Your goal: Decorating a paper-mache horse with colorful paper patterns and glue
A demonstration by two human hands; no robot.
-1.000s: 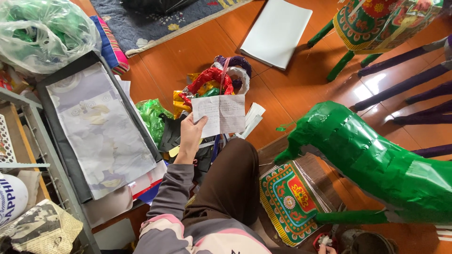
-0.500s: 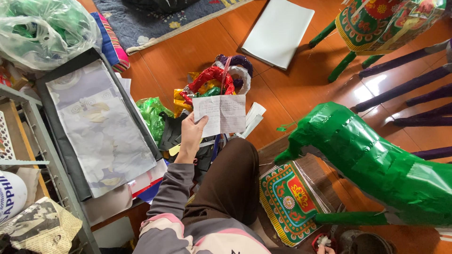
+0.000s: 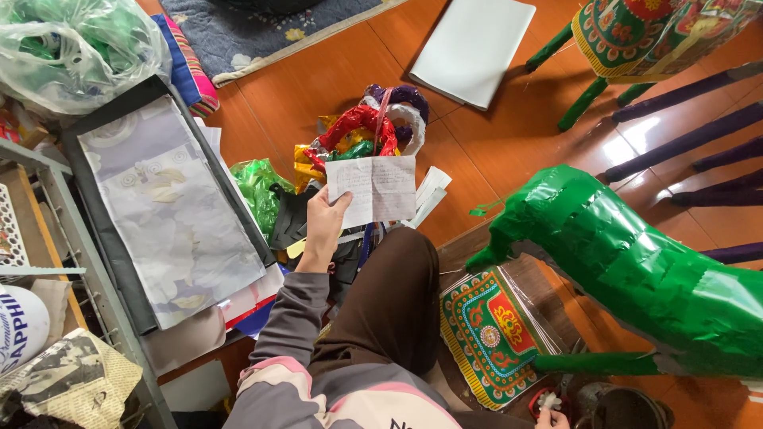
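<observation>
My left hand holds up a small white sheet of paper with handwriting, thumb on its left edge, above my bent knee in brown trousers. Behind the sheet lies a heap of coloured foil ribbons and rolls on the wooden floor. My right hand shows only as fingertips at the bottom edge, near a small white and red object; what it holds is unclear. A green foil-covered animal figure stands at my right.
A dark tray lined with patterned white paper lies at my left beside a metal rack. A patterned green and red sheet lies under the figure. White card, a rug, plastic bags and purple stool legs lie farther off.
The view has shifted slightly. My left hand still holds the sheet in about the same place, a little lower.
</observation>
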